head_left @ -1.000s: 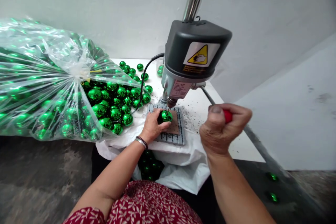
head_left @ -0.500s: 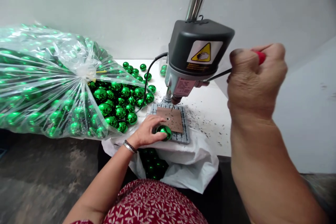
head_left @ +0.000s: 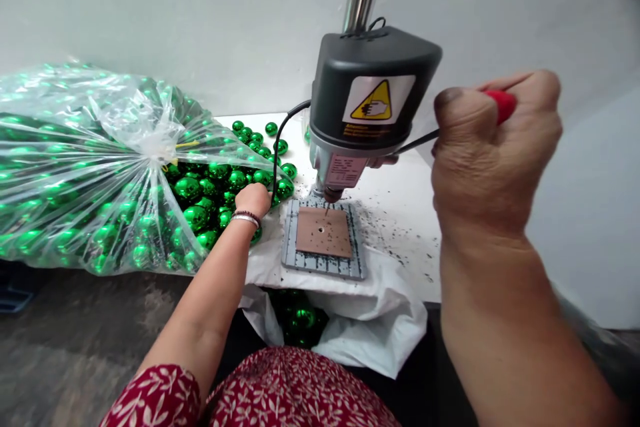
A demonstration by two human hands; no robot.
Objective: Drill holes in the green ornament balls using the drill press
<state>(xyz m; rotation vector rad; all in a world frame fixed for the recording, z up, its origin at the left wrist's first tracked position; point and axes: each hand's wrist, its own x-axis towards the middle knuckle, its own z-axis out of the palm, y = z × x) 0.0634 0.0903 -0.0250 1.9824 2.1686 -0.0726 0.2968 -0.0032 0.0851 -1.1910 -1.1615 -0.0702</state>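
My right hand (head_left: 493,147) is wrapped round the red-tipped lever (head_left: 503,105) of a small drill press (head_left: 377,90). Below the drill head, a brown board (head_left: 325,233) with a small hole lies on the grey slotted base plate (head_left: 356,268), sprinkled with dark shavings. To the left, my left hand (head_left: 253,200) reaches in at the edge of a pile of shiny green ball ornaments (head_left: 195,217). Its fingers are hidden from me, so any grip there does not show.
A large clear plastic bag (head_left: 75,193) full of green balls lies on the left, tied in the middle. More balls sit inside a white sack (head_left: 395,320) at the table's front edge. A black cable (head_left: 276,153) curves down left of the drill; shavings litter the white table (head_left: 415,213).
My left hand has let go of the green ball it held at the base plate and moved left to the pile. A bright ball now shows in the sack. My right hand stays on the lever.
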